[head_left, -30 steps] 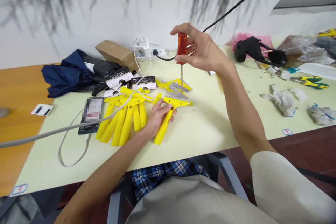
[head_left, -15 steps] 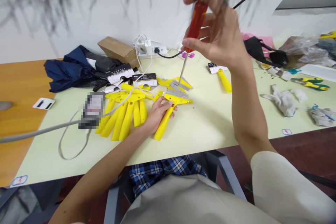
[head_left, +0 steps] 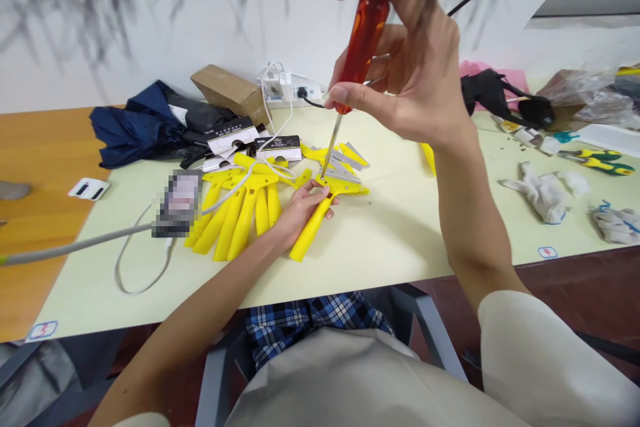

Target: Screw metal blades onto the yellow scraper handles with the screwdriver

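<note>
My right hand [head_left: 405,73] grips a screwdriver [head_left: 363,47] by its clear red handle, fingers curled round it. The shaft slants down and its tip meets the left part of the head of a yellow scraper [head_left: 313,230]. That scraper is held in my left hand [head_left: 303,210], thumb and fingers closed round it where handle and head join. A grey metal blade lies along the head. Just behind it are more yellow pieces with grey blades [head_left: 347,159]. Left of my left hand lies a pile of yellow scrapers [head_left: 243,220], handles toward me.
White-and-black cards [head_left: 277,148], a dark blue bundle [head_left: 137,123] and a cardboard box [head_left: 233,93] lie behind the pile. A cable crosses to a device [head_left: 179,203]. Pliers [head_left: 595,160] and white gloves [head_left: 540,193] are at right, a power strip [head_left: 285,90] by the wall.
My right hand has brought the screwdriver left and toward me, from the blades behind onto the held scraper's head. My left hand keeps its grip; the view has shifted slightly.
</note>
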